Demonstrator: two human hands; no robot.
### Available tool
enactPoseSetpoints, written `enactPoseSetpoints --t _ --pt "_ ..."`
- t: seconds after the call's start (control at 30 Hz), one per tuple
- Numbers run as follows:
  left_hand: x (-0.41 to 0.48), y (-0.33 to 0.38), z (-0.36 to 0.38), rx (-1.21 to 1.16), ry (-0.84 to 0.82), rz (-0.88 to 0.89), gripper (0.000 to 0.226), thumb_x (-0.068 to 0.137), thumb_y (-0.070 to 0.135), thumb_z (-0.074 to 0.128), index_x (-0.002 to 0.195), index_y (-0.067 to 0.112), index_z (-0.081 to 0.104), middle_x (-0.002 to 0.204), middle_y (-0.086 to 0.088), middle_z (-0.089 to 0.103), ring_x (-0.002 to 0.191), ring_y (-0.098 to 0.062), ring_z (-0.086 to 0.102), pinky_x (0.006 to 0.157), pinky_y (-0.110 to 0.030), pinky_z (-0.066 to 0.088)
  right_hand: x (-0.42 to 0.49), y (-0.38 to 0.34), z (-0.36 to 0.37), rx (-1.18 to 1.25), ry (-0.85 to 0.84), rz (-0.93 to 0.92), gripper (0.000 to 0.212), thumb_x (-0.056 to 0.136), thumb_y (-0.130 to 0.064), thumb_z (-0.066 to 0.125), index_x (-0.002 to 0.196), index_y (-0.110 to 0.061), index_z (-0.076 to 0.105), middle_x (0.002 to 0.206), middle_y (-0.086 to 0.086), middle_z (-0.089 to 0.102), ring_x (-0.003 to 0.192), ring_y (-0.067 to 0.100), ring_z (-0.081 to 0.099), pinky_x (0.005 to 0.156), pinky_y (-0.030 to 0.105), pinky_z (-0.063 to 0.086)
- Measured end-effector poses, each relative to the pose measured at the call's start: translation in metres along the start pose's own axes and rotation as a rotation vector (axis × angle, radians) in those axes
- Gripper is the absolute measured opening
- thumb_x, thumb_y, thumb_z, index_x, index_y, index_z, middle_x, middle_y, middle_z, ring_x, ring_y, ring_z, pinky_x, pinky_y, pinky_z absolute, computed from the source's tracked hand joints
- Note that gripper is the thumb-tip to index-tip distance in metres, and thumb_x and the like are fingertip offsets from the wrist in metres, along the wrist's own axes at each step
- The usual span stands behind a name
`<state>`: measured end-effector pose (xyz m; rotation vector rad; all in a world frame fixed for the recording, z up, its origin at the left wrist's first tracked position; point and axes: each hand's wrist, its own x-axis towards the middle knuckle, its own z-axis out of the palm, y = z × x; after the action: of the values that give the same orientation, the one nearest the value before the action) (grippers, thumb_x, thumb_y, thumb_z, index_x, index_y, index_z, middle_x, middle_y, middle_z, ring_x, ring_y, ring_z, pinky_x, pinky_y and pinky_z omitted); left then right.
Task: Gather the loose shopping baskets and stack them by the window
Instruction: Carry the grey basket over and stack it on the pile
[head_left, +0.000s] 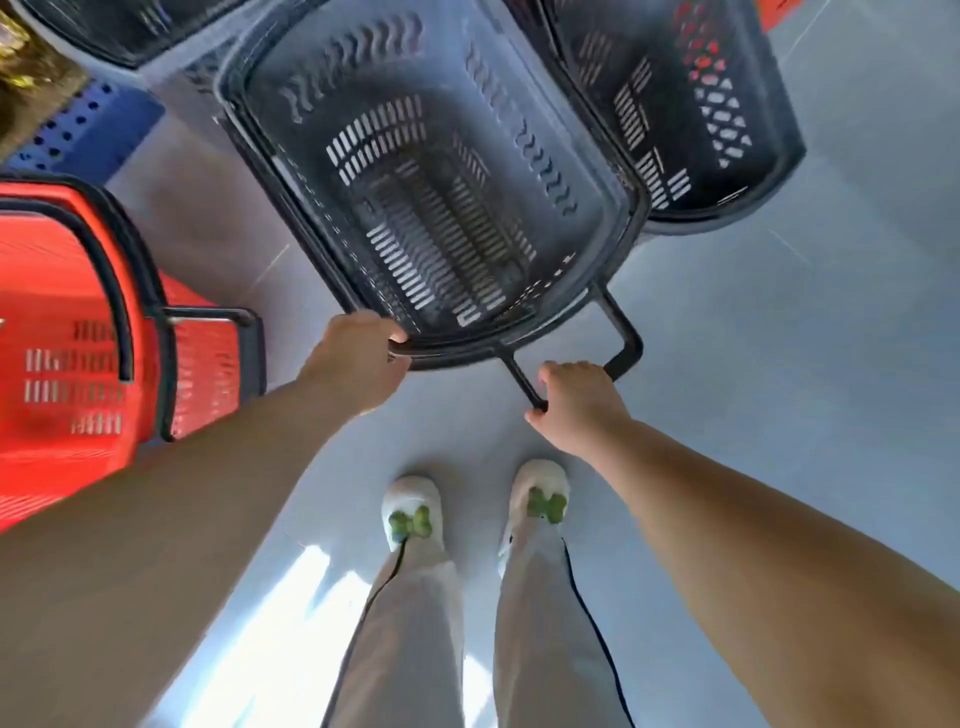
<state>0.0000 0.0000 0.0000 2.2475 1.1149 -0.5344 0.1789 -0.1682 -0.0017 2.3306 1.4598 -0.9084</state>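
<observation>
You stand over a dark grey shopping basket (441, 171) that sits directly ahead of your feet on the pale grey floor (779, 364), its open top facing up at you and its slotted bottom visible inside. Your left hand (356, 364) grips the near rim of this basket, fingers (397, 340) curled over the edge and closed on it. Your right hand (576, 402) is wrapped around the black pull handle (621, 332) that juts out from the basket's near end toward you, fingers closed on the bar. To your left, a red shopping basket (62, 364) with black carry handles stands on the floor, apart from the grey one. Beyond and to the right, another dark basket (675, 104) lies just beside the grey basket's far corner, with something red showing through its mesh. A further dark basket (124, 31) shows at the top left edge, beside a blue perforated panel (88, 130). Your white shoes (413, 512) with green bows point toward the basket.
</observation>
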Motion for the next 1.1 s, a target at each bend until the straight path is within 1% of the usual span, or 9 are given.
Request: enactPoseSetpoints --t 0.17,0.3,0.37,0.5,0.6,0.67,0.77,0.93,1.1 --pt "0.028 -0.019 0.001 -0.198 0.237 -0.208 0.071 0.084 0.028 0.068 0.143 0.010 0.033 0.144 -0.017 0.034 0.134 -0.037 0.031 0.113 -0.044 0.024 0.038 -0.014 0.009 0.715 -0.008 0.423 0.075 0.081 -0.046 0.060 0.135 -0.004 0.030 0.125 0.014 0.055 0.117 0.032 0.050 0.090 0.036 0.042" --pt "0.062 -0.023 -0.001 -0.404 0.286 -0.464 0.109 0.077 0.039 0.073 0.151 0.010 -0.001 0.156 -0.012 0.013 0.139 -0.038 0.028 0.113 -0.044 0.024 0.071 -0.028 -0.002 1.380 0.132 0.755 0.061 0.072 -0.044 0.073 0.112 -0.006 0.047 0.087 0.004 0.061 0.076 0.020 0.059 0.060 0.029 0.044" --pt "0.078 -0.024 -0.001 -0.550 0.239 -0.580 0.119 0.074 0.044 0.075 0.151 0.015 -0.011 0.156 -0.008 0.018 0.135 -0.029 0.036 0.107 -0.041 0.032 0.085 -0.032 -0.001 1.528 0.163 0.818 0.060 0.068 -0.040 0.077 0.109 -0.005 0.050 0.091 0.008 0.063 0.070 0.019 0.058 0.060 0.034 0.052" --pt "0.102 -0.025 0.000 -0.919 0.295 -0.744 0.102 0.069 0.047 0.077 0.147 0.021 0.015 0.141 -0.001 0.044 0.113 -0.023 0.049 0.087 -0.033 0.037 0.103 -0.035 0.010 1.766 0.253 1.014 0.056 0.060 -0.031 0.085 0.100 -0.015 0.050 0.089 0.002 0.063 0.075 0.022 0.062 0.068 0.038 0.056" --pt "0.107 -0.032 0.007 -1.029 0.399 -0.736 0.061 0.068 0.032 0.076 0.116 0.020 0.041 0.105 0.005 0.058 0.089 -0.020 0.056 0.071 -0.029 0.046 0.110 -0.030 0.022 1.977 0.194 0.940 0.052 0.053 -0.022 0.089 0.097 -0.014 0.062 0.093 0.007 0.072 0.078 0.029 0.070 0.072 0.045 0.058" --pt "0.107 -0.032 0.007 -1.177 0.386 -0.757 0.037 0.071 0.026 0.071 0.092 0.028 0.041 0.081 0.012 0.052 0.072 -0.014 0.050 0.065 -0.026 0.048 0.111 -0.026 0.024 2.045 0.126 0.883 0.051 0.052 -0.015 0.088 0.098 -0.009 0.065 0.091 0.012 0.073 0.072 0.030 0.071 0.065 0.046 0.059" --pt "0.108 -0.032 0.006 -1.310 0.344 -0.755 0.043 0.066 0.015 0.072 0.094 0.028 0.042 0.086 0.010 0.055 0.077 -0.015 0.056 0.069 -0.031 0.054 0.114 -0.024 0.026 2.097 0.125 0.874 0.042 0.057 -0.003 0.078 0.097 -0.001 0.064 0.089 0.017 0.072 0.067 0.031 0.071 0.058 0.042 0.057" --pt "0.098 -0.032 -0.005 -1.366 0.324 -0.734 0.044 0.059 0.008 0.074 0.083 0.030 0.044 0.086 0.006 0.057 0.076 -0.017 0.060 0.052 -0.025 0.051 0.105 -0.026 0.016 2.111 0.163 0.869 0.024 0.060 0.002 0.071 0.081 -0.001 0.062 0.079 0.017 0.069 0.058 0.030 0.069 0.055 0.044 0.056" --pt "0.065 -0.018 -0.036 -1.388 0.295 -0.652 0.052 0.056 0.002 0.074 0.093 0.027 0.049 0.097 -0.001 0.064 0.092 -0.024 0.067 0.074 -0.040 0.059 0.066 -0.028 -0.013 2.108 0.168 0.844 0.014 0.061 0.001 0.072 0.069 -0.004 0.061 0.061 0.012 0.068 0.052 0.028 0.067 0.054 0.045 0.056"
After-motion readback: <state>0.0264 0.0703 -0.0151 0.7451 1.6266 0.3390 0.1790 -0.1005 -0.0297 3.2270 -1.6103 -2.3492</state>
